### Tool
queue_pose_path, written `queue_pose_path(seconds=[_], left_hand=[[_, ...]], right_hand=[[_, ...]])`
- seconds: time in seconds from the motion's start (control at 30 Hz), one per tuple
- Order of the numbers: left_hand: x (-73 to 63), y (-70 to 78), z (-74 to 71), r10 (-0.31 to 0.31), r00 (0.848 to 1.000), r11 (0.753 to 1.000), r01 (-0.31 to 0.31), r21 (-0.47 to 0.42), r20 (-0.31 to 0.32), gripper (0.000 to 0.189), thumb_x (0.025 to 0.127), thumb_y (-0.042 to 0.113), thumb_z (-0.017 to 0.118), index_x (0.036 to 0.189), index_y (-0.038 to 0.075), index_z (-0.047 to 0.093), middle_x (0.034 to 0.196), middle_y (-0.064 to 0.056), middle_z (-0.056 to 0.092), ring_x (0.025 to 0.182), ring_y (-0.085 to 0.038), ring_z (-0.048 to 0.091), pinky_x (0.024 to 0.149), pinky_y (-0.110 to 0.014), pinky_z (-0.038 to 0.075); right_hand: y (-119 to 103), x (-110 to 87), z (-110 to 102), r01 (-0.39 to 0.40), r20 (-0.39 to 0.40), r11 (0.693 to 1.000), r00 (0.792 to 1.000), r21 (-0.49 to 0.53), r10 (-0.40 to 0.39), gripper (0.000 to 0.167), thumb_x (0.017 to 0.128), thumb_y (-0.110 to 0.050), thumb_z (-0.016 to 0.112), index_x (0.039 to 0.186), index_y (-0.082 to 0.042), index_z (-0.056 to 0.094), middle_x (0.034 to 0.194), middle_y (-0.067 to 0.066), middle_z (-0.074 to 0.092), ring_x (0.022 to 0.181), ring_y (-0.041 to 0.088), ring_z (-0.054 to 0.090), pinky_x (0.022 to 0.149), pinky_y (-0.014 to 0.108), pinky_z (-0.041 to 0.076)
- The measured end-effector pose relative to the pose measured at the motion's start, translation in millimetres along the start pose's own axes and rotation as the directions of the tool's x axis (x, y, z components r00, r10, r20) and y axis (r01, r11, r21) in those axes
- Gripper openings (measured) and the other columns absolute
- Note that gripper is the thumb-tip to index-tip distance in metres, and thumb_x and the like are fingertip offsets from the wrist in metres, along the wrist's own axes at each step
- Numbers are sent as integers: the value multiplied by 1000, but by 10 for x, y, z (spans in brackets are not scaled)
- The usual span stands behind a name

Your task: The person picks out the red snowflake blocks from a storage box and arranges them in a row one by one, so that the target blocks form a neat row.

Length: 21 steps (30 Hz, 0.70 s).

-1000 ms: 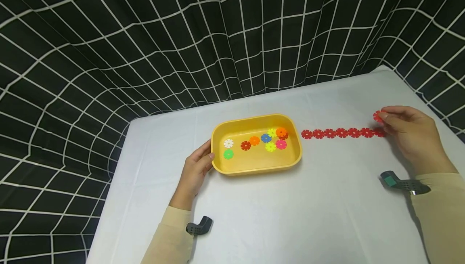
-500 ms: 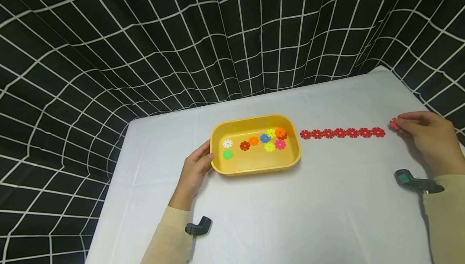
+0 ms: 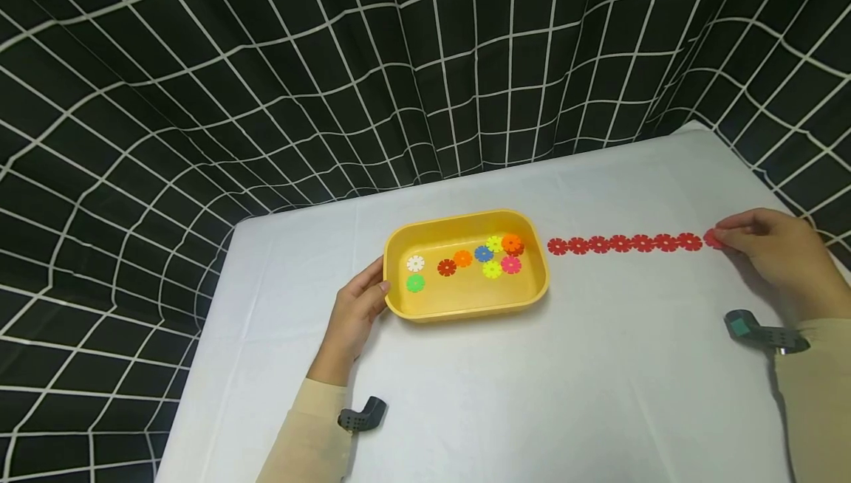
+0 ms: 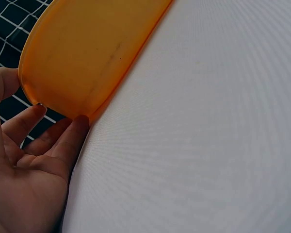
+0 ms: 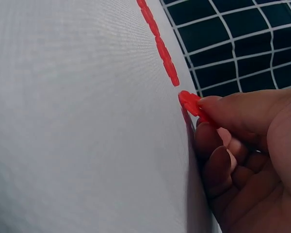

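My left hand (image 3: 354, 317) grips the left end of a yellow plastic tray (image 3: 459, 297), thumb at the rim and fingers against the outer wall (image 4: 89, 92). At the right of the head view my right hand (image 3: 774, 250) pinches a red snowflake disc (image 3: 713, 238) between thumb and fingers. That disc is at the right end of a straight row of red snowflake discs (image 3: 621, 244) lying on the table. In the right wrist view a small gap shows between the held disc (image 5: 189, 103) and the row's last disc (image 5: 174, 80).
Inside the tray lie several loose snowflake discs: white (image 3: 415, 263), green (image 3: 415, 283), dark red (image 3: 447, 267), blue (image 3: 483, 253), pink (image 3: 511, 264), plus orange and yellow ones. A white cloth (image 3: 532, 394) covers the table. Black gridded curtains (image 3: 332, 84) stand behind it.
My right hand has carried its red disc right, past the row's end, then lowered it and brought it slightly back left beside the last disc. The left hand stays on the tray.
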<state>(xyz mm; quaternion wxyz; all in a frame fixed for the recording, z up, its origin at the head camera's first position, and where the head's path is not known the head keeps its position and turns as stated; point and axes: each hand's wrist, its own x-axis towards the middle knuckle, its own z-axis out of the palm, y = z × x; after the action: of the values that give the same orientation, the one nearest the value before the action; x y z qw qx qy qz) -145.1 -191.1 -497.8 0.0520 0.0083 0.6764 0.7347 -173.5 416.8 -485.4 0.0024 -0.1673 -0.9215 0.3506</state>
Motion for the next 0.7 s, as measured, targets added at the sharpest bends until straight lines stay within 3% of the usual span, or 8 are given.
queue_pose_path(seconds=[0.17,0.23,0.3,0.4,0.47,0.53,0.63,0.7], left_hand=[[-1,-1,-4,-1,1000,1000,1,-11,6,55,108,12,64,161,6,53,160,-12,54,144,-27,55,111,-38,53],[-1,-1,-6,-1,1000,1000,1,-9,7,55,108,12,64,161,5,52,160,-13,54,144,-27,54,111,-38,53],[-3,1,-7,1,1000,1000,-1,-6,8,54,108,12,64,161,5,52,160,-13,54,144,-27,54,111,-38,53],[-5,5,-3,0,1000,1000,0,-4,7,54,108,12,63,161,5,53,160,-12,55,144,-27,54,111,-37,53],[-8,6,-1,-1,1000,1000,1,-1,4,54,108,11,63,161,5,53,160,-13,55,144,-27,55,111,-37,53],[-7,7,1,-1,1000,1000,1,-2,3,54,108,12,63,161,5,53,160,-13,55,144,-27,55,111,-38,53],[-7,7,-1,-1,1000,1000,1,-1,5,55,108,12,64,161,5,52,160,-13,54,144,-27,54,111,-38,53],[-7,8,0,-2,1000,1000,2,-2,7,55,108,12,63,161,5,52,160,-13,54,144,-27,54,111,-37,53]], right_hand=[[-20,6,9,-13,-1,1000,1000,-12,13,50,115,-31,57,140,13,55,133,38,52,123,57,44,97,72,44],[-30,7,9,-23,-1,1000,1000,-15,23,52,115,-33,56,140,13,56,134,38,53,124,56,45,93,64,49],[-45,1,5,-29,0,999,1000,-13,29,54,115,-35,54,140,13,56,134,37,55,124,55,47,83,45,55],[-66,-10,-3,-22,-1,1000,1000,-20,22,53,116,-34,53,139,13,56,134,38,55,123,55,48,81,43,57],[-70,-14,-6,-16,-4,1000,1000,-22,16,54,116,-34,52,140,14,55,134,39,54,123,56,47,88,51,59],[-62,-11,-5,-16,-12,999,1000,-30,15,54,116,-33,51,141,15,54,136,39,53,125,57,47,97,69,53],[-35,0,-5,-24,-25,999,999,-24,23,56,116,-34,51,143,15,53,138,39,53,126,56,48,101,69,54],[-21,11,-7,-31,-35,999,999,-18,30,57,116,-35,50,144,14,53,139,38,53,126,54,50,100,59,59]])
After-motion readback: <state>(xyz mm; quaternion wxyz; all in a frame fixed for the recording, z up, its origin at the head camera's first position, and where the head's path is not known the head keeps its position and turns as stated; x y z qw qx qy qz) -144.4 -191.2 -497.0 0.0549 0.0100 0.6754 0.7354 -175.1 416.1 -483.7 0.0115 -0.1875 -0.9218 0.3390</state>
